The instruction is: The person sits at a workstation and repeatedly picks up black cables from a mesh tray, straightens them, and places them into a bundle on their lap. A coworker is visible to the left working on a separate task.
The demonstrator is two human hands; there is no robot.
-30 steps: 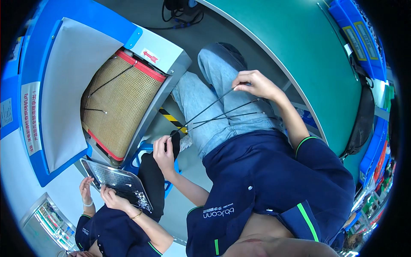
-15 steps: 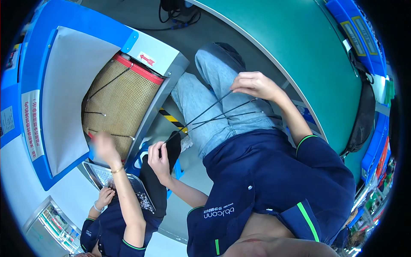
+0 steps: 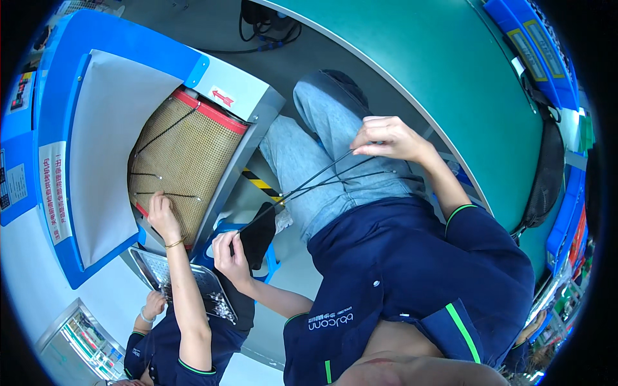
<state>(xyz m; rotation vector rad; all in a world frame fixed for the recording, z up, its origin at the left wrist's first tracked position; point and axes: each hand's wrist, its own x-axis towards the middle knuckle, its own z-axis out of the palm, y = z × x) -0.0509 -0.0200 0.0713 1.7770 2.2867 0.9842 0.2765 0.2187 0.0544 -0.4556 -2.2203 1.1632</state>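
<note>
A thin black cable stretches slantwise between my two hands, above my jeans. My left hand pinches its lower left end, close to the co-worker's dark trouser leg. At the upper right end, my right hand closes finger and thumb on the cable, over my thigh. More thin black cables with small light tips cross below it over the jeans. Whether these hang from the held cable or rest on my lap, I cannot tell.
At left stands a blue and white machine with a mesh belt carrying several black cables. A co-worker's hand reaches onto the belt; a metal tray of small parts sits on their lap. A green table curves along the right.
My left hand has shifted left and down, and my right hand slightly down, with the cable still between them. The co-worker's blurred hand has moved up onto the belt near a cable.
</note>
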